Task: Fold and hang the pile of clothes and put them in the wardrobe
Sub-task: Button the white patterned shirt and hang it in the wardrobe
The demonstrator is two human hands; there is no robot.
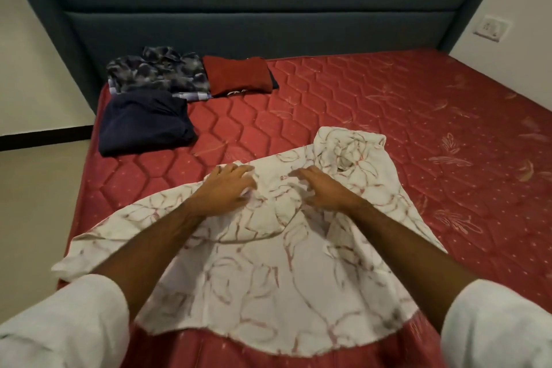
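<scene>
A: White patterned shirt [268, 272] first?

B: Yes. From my remote seat I see it spread across the red mattress [388, 104], filling the lower centre of the frame, collar toward the upper right, hem at the near edge of the mattress. The dark padded headboard [254, 9] runs across the top.

A: Other clothes?

B: 3 folded piles in the upper left of the frame: a navy garment [143, 122] nearest, a grey patterned shirt [158, 72] behind it and touching it, and a red garment [236, 75] just beside that one on its right.

A: And the hands?

B: Both lie on the shirt's upper part, at mid-frame. I read the left hand [227, 188] as resting on the cloth with fingers spread and lightly bent. The right hand [322, 188] sits just beside it, fingers curled claw-like with tips on the fabric; neither plainly pinches a fold. White sleeves show at the 2 bottom corners.

A: Smaller items?

B: A wall socket [490, 27], upper right.
</scene>
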